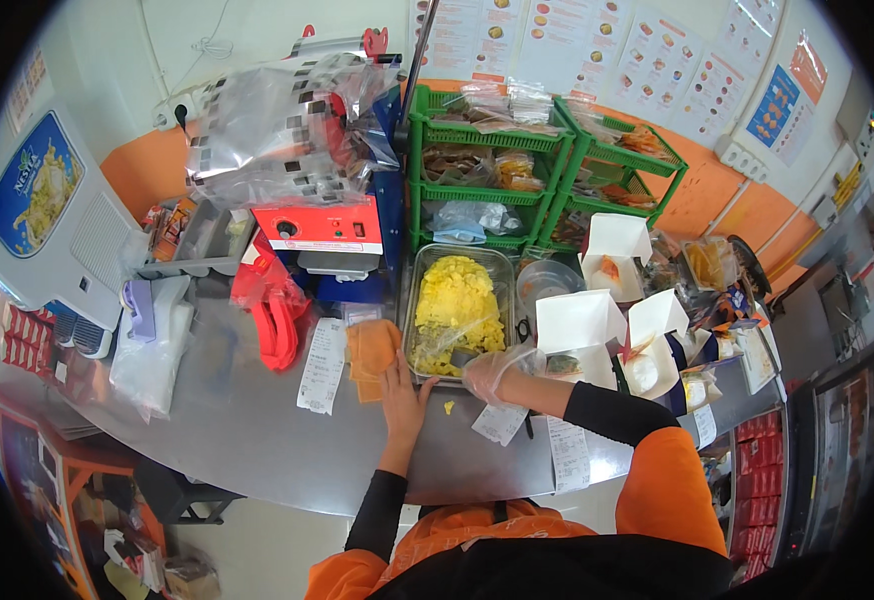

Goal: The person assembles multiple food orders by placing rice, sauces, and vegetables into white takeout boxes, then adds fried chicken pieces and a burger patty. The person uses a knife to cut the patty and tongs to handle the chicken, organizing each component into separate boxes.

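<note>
A clear rectangular tub (pixel 509 285) in front of me holds a heap of yellow scrambled egg (pixel 462 290). My right hand (pixel 502 374), in a clear plastic glove, is closed at the tub's near right corner. From it the grey end of a spoon (pixel 464 356) reaches into the egg; its handle is hidden. My bare left hand (pixel 403 392) rests with fingers stretched out at the near left corner, beside a folded orange cloth (pixel 372 347). A crumb of egg (pixel 449 407) lies on the steel counter. Right of the glove stand open white boxes (pixel 582 325) with food in them.
Green stacked baskets (pixel 487 190) with packets stand behind the tub. To the left is a cup sealing machine (pixel 322 230), with red plastic (pixel 275 310) before it. Paper receipts (pixel 323 366) lie on the counter (pixel 247 430). A clear round bowl (pixel 545 285) sits behind the boxes.
</note>
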Tool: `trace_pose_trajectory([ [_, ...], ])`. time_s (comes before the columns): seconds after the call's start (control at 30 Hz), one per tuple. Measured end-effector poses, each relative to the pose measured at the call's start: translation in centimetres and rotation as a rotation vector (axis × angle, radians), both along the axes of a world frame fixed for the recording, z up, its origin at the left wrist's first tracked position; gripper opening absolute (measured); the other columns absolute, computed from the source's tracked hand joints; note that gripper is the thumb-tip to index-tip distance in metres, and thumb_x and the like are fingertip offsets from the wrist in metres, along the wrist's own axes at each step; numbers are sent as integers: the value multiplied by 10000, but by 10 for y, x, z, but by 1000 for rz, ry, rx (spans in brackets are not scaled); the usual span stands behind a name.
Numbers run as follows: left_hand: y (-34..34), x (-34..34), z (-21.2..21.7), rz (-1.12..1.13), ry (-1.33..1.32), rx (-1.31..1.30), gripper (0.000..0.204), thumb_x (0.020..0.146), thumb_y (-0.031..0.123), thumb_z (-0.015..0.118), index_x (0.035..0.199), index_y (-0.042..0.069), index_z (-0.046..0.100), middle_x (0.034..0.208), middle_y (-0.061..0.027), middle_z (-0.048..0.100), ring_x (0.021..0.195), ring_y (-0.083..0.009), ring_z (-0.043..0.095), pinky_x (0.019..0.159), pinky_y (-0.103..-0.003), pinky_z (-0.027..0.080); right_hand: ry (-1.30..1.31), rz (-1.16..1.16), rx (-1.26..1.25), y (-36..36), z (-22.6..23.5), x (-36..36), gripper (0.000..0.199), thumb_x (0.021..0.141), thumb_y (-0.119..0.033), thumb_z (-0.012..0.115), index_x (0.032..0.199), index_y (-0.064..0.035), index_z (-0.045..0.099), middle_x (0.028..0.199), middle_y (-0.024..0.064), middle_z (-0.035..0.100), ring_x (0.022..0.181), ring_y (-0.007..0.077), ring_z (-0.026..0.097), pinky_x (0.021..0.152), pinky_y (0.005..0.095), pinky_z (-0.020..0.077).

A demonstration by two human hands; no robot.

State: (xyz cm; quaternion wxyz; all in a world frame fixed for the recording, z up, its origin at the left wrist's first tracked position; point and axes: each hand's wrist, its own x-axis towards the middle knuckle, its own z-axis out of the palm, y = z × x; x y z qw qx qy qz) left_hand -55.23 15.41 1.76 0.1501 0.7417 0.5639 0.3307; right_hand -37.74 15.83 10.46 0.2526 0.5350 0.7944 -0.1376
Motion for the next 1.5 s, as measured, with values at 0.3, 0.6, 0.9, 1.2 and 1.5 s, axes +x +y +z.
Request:
trace_pose_trajectory([
  [0.3, 0, -3, -7, 17, 9, -1, 792, 802, 383, 676, 1373, -51, 339, 1273, -196, 453, 1147, -376, 419, 934, -412, 401, 350, 149, 22, 21, -1, -18, 115, 764, -106, 580, 751, -15, 649, 784, 189, 655, 727, 356, 650, 652, 449, 508],
  [0.6, -1, 7, -7, 17, 0, 12, 802, 822, 414, 642, 1363, -86, 324, 1221, -225, 475, 1109, -378, 434, 936, -410, 396, 12, 326, -115, 47, -19, 18, 216, 788, -157, 540, 826, -25, 707, 851, 174, 679, 817, 323, 661, 656, 447, 519],
  [0.9, -4, 9, -3, 14, -11, 7, 790, 836, 384, 640, 1380, -76, 299, 1245, -221, 451, 1112, -372, 425, 945, -410, 385, 215, -234, 85, 40, -41, -2, 568, 895, -466, 460, 1214, 3, 498, 999, 248, 637, 932, 418, 612, 803, 499, 475],
  [1.2, -5, 6, -3, 22, -41, -24, 794, 841, 380, 635, 1389, -73, 283, 1259, -226, 442, 1119, -375, 418, 954, -417, 374, 484, -409, -125, 45, -24, 4, 660, 907, -525, 437, 1275, 21, 452, 1172, 265, 560, 1081, 399, 547, 926, 433, 424],
  [1.5, -6, 6, -1, 21, -45, -9, 793, 841, 362, 644, 1393, -72, 276, 1232, -239, 446, 1079, -388, 422, 940, -423, 374, 1359, -1465, -659, 38, -80, 48, 274, 962, -362, 489, 925, -90, 490, 638, 84, 512, 487, 199, 474, 446, 372, 380],
])
